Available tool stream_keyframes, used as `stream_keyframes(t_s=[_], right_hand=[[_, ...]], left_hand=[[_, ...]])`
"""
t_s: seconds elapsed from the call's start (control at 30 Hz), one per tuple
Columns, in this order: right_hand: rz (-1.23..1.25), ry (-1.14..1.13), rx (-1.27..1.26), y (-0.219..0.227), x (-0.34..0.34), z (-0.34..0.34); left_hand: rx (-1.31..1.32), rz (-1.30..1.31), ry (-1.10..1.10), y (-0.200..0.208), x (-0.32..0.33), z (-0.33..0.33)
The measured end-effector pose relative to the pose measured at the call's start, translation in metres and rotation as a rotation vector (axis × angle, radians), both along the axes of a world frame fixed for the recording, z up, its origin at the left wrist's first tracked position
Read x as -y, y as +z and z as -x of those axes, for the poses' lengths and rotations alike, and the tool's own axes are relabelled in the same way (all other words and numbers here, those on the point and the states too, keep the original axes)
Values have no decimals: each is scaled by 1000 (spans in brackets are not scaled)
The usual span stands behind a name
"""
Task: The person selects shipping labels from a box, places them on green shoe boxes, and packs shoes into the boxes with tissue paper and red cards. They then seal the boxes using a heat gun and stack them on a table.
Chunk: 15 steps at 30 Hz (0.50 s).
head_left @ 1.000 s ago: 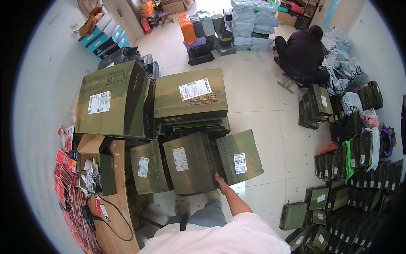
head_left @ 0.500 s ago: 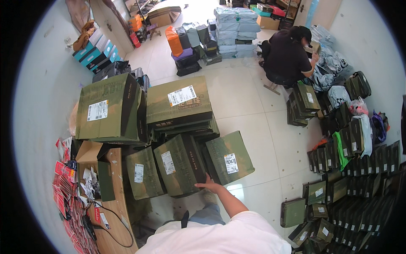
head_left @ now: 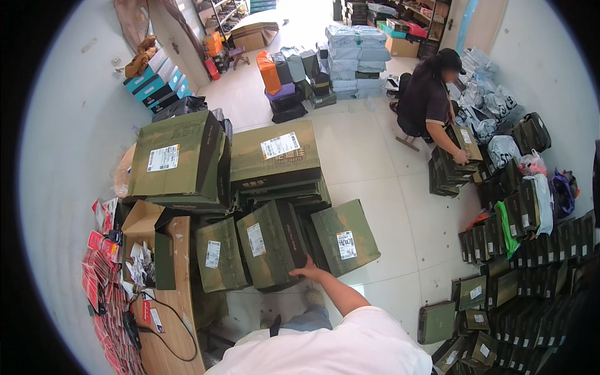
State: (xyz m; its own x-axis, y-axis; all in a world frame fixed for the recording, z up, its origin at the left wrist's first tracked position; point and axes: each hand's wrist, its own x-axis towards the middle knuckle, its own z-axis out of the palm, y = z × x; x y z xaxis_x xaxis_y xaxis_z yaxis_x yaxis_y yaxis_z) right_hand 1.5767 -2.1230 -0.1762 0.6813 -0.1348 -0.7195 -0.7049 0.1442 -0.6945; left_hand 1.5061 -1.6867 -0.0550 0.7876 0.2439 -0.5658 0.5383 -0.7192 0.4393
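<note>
Head view, from where I'm standing: right hand (head_left: 305, 270) is on the near right corner of the middle carton (head_left: 270, 240). Thumb and fingers spread across that corner, touching; fingertips partly lost against the dark side, so can't tell if the grip is firm or just resting there. Left hand isn't in sight, so no read on its grip.

Key relation: the carton's bulk sits forward and left of the right grip. Long axis of its top face runs roughly away from the person, far end canted a bit left. Contact is at the near end only, well off the middle. Right hand is the only one visible at it; can't compare the left.

Neighbors: left carton (head_left: 220, 257) just beside it on the side away from the hand. Right carton (head_left: 350, 232) on the hand's outer side, gap dark, can't see if they touch. Wide carton (head_left: 275, 153) behind. Table (head_left: 182, 262) off to the left, open box (head_left: 164, 261) on it with crumpled paper (head_left: 141, 262) inside. What's under the middle carton: hidden.
</note>
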Motion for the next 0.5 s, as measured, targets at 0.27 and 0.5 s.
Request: stream_keyframes(t_s=[0.27,0.5], right_hand=[[-419,18,185,112,3,16],[-644,-352,24,159,-54,118]], left_hand=[[30,51,18,-2,-47,44],[63,150,44,-13,-130,100]])
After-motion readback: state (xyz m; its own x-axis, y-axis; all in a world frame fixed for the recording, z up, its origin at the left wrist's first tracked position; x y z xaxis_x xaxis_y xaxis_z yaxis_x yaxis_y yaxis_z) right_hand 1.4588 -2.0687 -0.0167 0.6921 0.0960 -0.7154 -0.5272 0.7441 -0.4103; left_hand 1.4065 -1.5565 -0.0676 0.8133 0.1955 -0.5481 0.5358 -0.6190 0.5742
